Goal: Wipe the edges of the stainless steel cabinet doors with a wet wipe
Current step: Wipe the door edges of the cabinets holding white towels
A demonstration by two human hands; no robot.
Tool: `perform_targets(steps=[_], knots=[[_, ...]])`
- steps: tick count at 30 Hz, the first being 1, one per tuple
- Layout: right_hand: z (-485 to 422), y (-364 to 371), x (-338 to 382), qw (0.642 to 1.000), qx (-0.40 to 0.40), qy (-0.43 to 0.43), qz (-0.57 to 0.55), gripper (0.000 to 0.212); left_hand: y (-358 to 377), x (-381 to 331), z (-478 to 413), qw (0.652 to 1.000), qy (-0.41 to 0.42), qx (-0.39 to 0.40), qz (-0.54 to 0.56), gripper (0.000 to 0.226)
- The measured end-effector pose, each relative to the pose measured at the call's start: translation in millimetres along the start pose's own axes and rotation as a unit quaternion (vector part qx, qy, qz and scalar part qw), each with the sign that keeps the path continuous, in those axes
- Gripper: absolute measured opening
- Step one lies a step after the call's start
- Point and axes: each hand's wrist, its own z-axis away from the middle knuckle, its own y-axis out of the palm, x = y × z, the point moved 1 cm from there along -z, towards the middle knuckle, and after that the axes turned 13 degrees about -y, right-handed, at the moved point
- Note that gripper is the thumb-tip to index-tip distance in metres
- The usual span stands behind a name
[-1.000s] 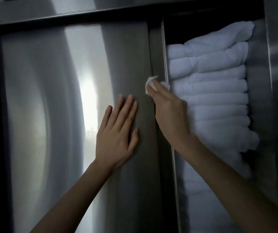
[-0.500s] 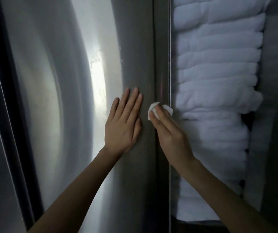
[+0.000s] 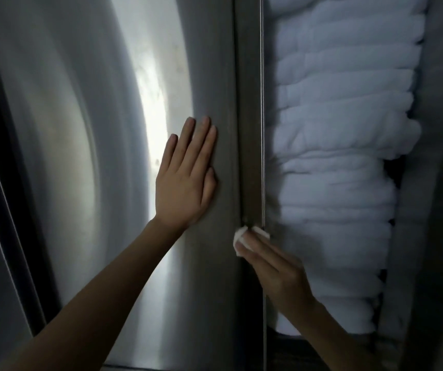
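Our left hand [image 3: 185,180] lies flat, fingers straight, on the steel door [image 3: 81,156]; our right hand [image 3: 273,266] pinches the wipe [image 3: 240,238] against the door's right edge [image 3: 249,129], beside stacked white towels [image 3: 343,156].

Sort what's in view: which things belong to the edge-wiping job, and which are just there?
In the job:
wet wipe, held against the door edge by the right hand
cabinet door, with the left hand flat on it

Just there:
white folded towels, stacked inside the cabinet
right wall of the cabinet
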Motion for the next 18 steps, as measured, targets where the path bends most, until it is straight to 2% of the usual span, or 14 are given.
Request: perform_targets(steps=[4, 8, 11, 14, 18], knots=[[-84, -23, -49, 0.996, -0.035, -0.052, 0.068, 0.026, -2, -1, -1, 1.000, -0.001, -0.008, -0.002, 0.054], [-133, -36, -80, 0.987, -0.058, -0.066, 0.135, 0.017, -2, -1, 0, 1.000, -0.003, -0.003, 0.008, 0.054], [-89, -24, -61, 0.986, -0.025, -0.068, 0.149, 0.017, -2, -1, 1, 1.000, -0.002, -0.002, 0.015, 0.054], [-20, -17, -23, 0.989, 0.037, -0.074, 0.127, 0.029, -2, 0, 0, 1.000, 0.002, -0.002, 0.020, 0.054], [-34, -25, -23, 0.982, 0.100, -0.084, 0.136, 0.018, -3, 1, 1, 1.000, 0.008, 0.007, 0.021, 0.055]])
